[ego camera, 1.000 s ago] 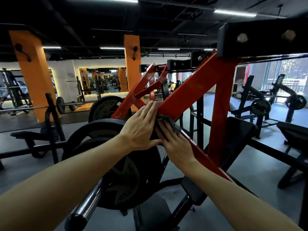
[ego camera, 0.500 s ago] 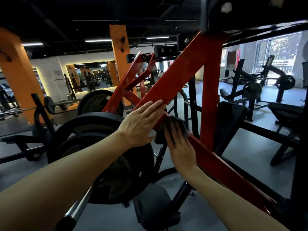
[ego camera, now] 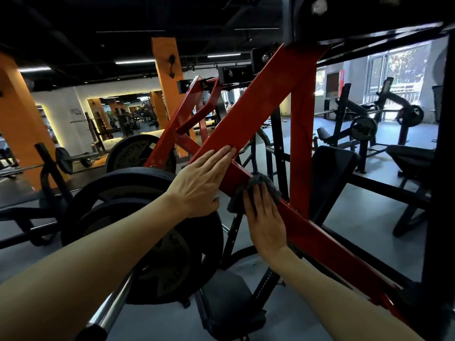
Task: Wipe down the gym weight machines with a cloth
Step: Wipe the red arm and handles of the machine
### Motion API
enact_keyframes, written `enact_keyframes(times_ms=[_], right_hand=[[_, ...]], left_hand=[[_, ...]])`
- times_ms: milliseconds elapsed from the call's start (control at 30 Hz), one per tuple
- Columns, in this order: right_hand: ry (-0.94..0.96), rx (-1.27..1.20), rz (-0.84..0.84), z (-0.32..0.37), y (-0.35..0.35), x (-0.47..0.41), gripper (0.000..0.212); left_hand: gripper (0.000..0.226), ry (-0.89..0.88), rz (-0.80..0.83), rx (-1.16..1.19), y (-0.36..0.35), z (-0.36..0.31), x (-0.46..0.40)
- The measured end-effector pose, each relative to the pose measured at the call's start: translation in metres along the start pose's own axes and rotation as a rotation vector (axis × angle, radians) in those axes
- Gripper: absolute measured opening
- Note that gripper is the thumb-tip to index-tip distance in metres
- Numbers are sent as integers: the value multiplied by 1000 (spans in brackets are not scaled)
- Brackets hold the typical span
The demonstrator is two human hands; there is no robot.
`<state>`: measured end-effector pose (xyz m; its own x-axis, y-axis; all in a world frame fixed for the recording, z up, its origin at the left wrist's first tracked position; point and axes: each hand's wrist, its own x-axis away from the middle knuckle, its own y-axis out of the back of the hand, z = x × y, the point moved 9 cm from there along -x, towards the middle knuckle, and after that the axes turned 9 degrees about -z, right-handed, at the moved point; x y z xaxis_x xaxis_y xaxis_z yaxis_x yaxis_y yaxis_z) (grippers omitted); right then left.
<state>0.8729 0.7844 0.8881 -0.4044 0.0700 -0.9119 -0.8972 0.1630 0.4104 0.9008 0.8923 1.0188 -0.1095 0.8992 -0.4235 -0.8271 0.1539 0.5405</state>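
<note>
A red steel frame of a plate-loaded weight machine [ego camera: 261,107] slants across the middle of the view. My left hand [ego camera: 202,178] lies flat with straight fingers on the lower end of the upper red beam. My right hand [ego camera: 264,217] presses a dark grey cloth [ego camera: 258,183] flat against the lower red beam that runs down to the right. The cloth bunches out past my fingertips and to their left. Most of it is hidden under my palm.
Black weight plates [ego camera: 138,200] sit on a chrome bar [ego camera: 110,308] at lower left. A black seat pad [ego camera: 229,303] lies below and a black back pad [ego camera: 332,168] stands to the right. Orange pillars [ego camera: 167,77], benches and other machines [ego camera: 364,124] stand farther off.
My right hand has slid the cloth down the lower red beam toward me. My left hand has stayed flat on the upper beam. The view has moved closer.
</note>
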Motion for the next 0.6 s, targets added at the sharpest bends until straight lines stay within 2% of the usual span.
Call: enact_keyframes(times_ms=[133,233,333,467,600], right_hand=[[50,-26,-44,16,8,-13,67],[117,23,-20,5,6,2,68],[127,35,-24,-32,2,48,64],[129,209,161,-88,-14,124,99],[168,221,158,-89,-13,122,95]], left_hand=[[69,-165,-97,-4,1,-26,-14],[62,-263,-108,-30,-12,-49,-30],[65,-200,-131,37,-19,-59,-42],[80,-102,-40,32,-35,-74,-43],[95,27,-41,6,-45,-82,-40]])
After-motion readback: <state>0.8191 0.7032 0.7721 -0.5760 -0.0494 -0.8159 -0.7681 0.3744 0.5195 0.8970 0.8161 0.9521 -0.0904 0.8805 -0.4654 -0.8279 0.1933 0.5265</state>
